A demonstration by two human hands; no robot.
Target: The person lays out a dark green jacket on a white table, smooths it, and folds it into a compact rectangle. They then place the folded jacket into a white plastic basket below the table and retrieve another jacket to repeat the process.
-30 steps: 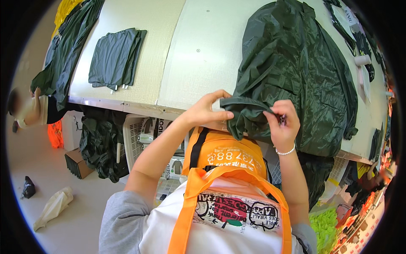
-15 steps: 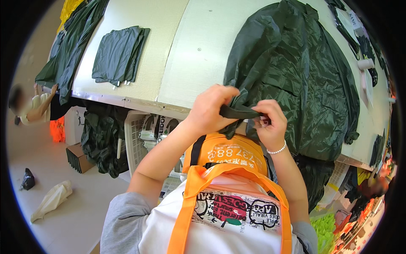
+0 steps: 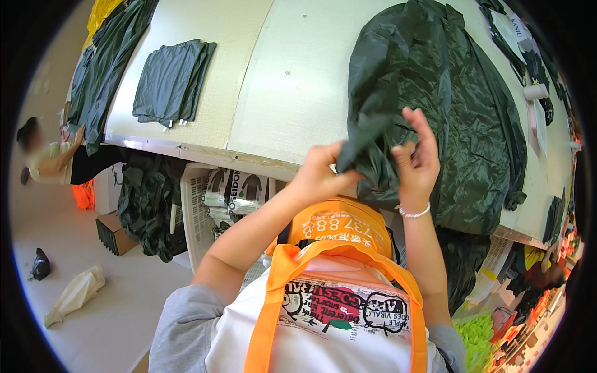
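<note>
A dark green rain jacket (image 3: 454, 118) of thin shiny fabric lies spread on the table in front of me, to the right of the middle. My left hand (image 3: 326, 174) grips a bunched part of the jacket at its near left side, just over the table edge; that gathered cloth is slightly blurred. My right hand (image 3: 420, 165), with a white bead bracelet on its wrist, hovers over the near part of the jacket. Its fingers are apart, index finger raised, and nothing is in them.
A stack of folded dark green garments (image 3: 171, 81) lies on the white table (image 3: 273, 81) to the left. Under the table edge stands a white crate (image 3: 196, 211) with packaged garments. Another person (image 3: 53, 155) handles dark cloth at far left. A cardboard box (image 3: 118, 233) is on the floor.
My right hand has let go of the strip of cloth stretched between both hands and opened. My left hand still holds the jacket, now bunched rather than pulled taut.
</note>
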